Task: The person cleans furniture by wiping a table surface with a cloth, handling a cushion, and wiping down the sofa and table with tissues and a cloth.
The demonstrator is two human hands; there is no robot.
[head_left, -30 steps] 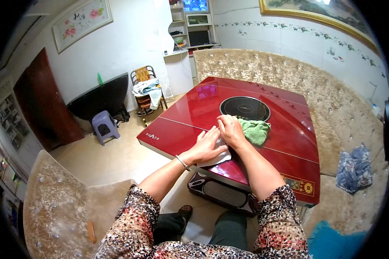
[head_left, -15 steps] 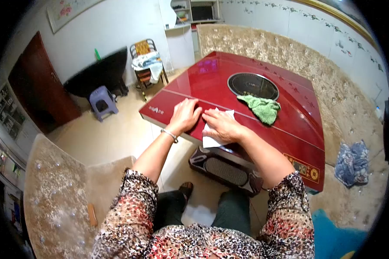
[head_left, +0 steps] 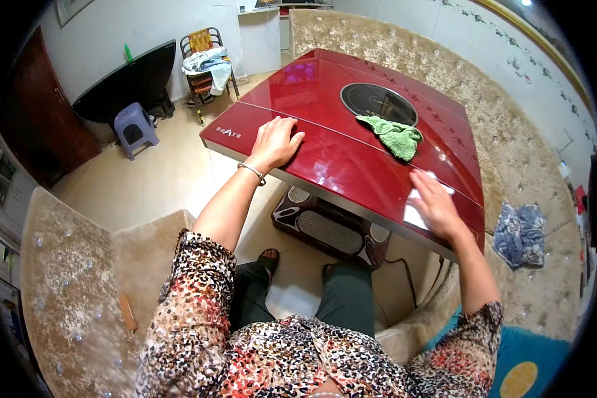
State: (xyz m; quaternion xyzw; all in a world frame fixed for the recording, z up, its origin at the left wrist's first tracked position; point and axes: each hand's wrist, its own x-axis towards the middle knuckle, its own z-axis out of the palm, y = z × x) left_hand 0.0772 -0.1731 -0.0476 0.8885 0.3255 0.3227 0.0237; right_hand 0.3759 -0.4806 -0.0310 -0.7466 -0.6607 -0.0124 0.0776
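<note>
My right hand (head_left: pixel 435 203) presses a white tissue (head_left: pixel 414 217) against the glossy dark red table (head_left: pixel 325 146), near its front right part. Parts of the tissue show beside the palm and past the fingers; the rest is hidden under the hand. My left hand (head_left: pixel 276 142) rests on the front left edge of the tabletop, fingers stretched out, holding nothing. A green cloth (head_left: pixel 397 138) lies crumpled on the table, overlapping the rim of a round black glass cooking plate (head_left: pixel 379 104).
A curved beige sofa (head_left: pixel 534 156) wraps the far and right sides, with blue patterned cloth (head_left: pixel 519 235) on it. Below the tabletop sits a dark heater-like unit (head_left: pixel 328 229). A purple stool (head_left: pixel 136 129) and a chair (head_left: pixel 209 63) with clothes stand at left.
My right hand has slid the tissue rightward along the table's front. My left hand stays on the front left edge. The view has shifted slightly, showing the table higher up.
</note>
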